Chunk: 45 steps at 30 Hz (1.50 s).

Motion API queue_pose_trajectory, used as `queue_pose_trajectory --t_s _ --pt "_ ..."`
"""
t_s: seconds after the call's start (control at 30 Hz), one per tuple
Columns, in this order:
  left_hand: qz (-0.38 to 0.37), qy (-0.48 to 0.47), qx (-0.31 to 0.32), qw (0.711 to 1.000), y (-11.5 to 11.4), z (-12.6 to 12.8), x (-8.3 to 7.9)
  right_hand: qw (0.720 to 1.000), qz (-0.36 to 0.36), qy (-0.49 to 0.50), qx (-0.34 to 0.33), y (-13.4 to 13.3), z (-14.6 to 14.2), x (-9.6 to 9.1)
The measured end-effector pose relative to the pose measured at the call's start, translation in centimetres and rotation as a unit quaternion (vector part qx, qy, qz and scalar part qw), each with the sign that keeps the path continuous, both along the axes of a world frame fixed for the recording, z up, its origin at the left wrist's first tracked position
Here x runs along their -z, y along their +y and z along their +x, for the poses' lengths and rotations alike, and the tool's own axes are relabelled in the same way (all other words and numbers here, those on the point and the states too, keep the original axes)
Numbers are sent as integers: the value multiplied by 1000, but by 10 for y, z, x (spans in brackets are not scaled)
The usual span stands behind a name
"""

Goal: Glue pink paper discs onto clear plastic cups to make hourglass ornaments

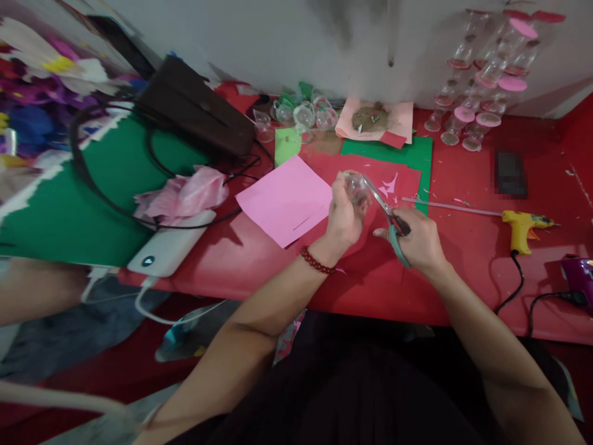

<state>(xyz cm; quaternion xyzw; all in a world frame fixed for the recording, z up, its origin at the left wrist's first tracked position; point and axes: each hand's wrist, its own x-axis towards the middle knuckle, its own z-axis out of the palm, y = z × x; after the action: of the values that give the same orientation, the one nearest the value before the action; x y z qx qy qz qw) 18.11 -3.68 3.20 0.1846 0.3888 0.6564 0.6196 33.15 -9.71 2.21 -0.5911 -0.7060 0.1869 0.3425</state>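
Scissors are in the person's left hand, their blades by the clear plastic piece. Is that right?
Wrong hand: the head view shows the scissors in the right hand. Their blades are by the clear plastic piece, as you say.

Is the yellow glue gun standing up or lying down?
Lying on its side: the glue gun shows its side from above, handle flat along the table.

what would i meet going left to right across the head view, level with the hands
White power bank, pink sheet, left hand with a clear plastic piece, right hand with scissors, yellow glue gun.
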Motion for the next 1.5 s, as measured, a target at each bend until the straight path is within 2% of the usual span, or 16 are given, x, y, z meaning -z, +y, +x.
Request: queue_pose_trajectory --t_s 0.1,0.2,0.4,0.53,0.8,0.9,1.03,1.1,1.3,1.43,1.5 --pt "11 -9 3 1000 1 -2 -1 999 15 -18 35 -2 1 -5" --pt "32 -34 19 999 2 -3 2 997 -3 -59 54 -2 2 -7" --pt "35 -31 28 999 1 1 12 995 -41 -79 35 -1 3 -6" --pt "39 -45 38 997 0 1 16 996 -41 -73 23 -2 3 -6" --pt "28 -12 25 999 1 1 8 999 1 -39 -23 6 8 8" --pt "18 -22 20 999 5 -1 3 998 -4 -61 4 10 19 5" --pt "13 -44 90 995 9 -5 -3 985 -56 -131 99 14 39 -6" --pt "-5 -53 119 991 8 -7 -5 975 -79 -172 116 16 47 -10" --pt "-40 -38 128 990 3 -5 -8 950 -113 -271 107 13 53 -9" --pt "-61 -39 213 974 -2 -3 -5 933 -90 -339 82 6 55 -8" --pt "-84 -42 255 962 -3 -3 -2 939 -82 -323 82 4 56 -10"
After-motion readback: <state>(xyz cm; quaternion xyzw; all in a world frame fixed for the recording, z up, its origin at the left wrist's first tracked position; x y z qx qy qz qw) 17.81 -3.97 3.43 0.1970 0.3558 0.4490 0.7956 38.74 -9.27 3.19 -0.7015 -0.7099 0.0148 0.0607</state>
